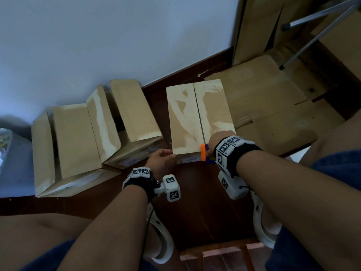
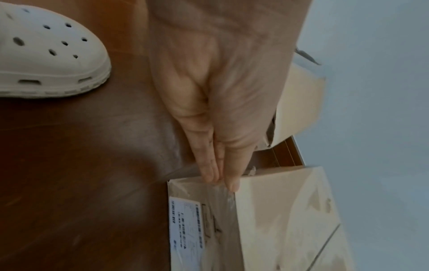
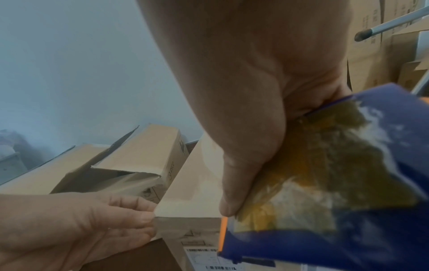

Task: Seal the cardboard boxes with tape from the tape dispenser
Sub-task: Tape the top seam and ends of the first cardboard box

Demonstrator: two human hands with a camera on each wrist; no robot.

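A closed cardboard box (image 1: 199, 116) lies on the dark wooden floor, its two top flaps meeting at a centre seam. My right hand (image 1: 218, 142) grips a blue and orange tape dispenser (image 1: 204, 152) at the box's near edge, close to the seam. In the right wrist view the dispenser (image 3: 336, 183) fills the lower right with my thumb over it. My left hand (image 1: 162, 158) has straight fingers touching the box's near left corner (image 2: 234, 185); the fingertips (image 2: 213, 176) press the side wall there.
Two more cardboard boxes (image 1: 74, 141) (image 1: 129, 118) with raised flaps stand to the left against the wall. Flattened cardboard (image 1: 273, 106) lies at right, with metal tripod legs (image 1: 304, 45) above it. White clogs (image 1: 162, 237) and my knees are near the floor.
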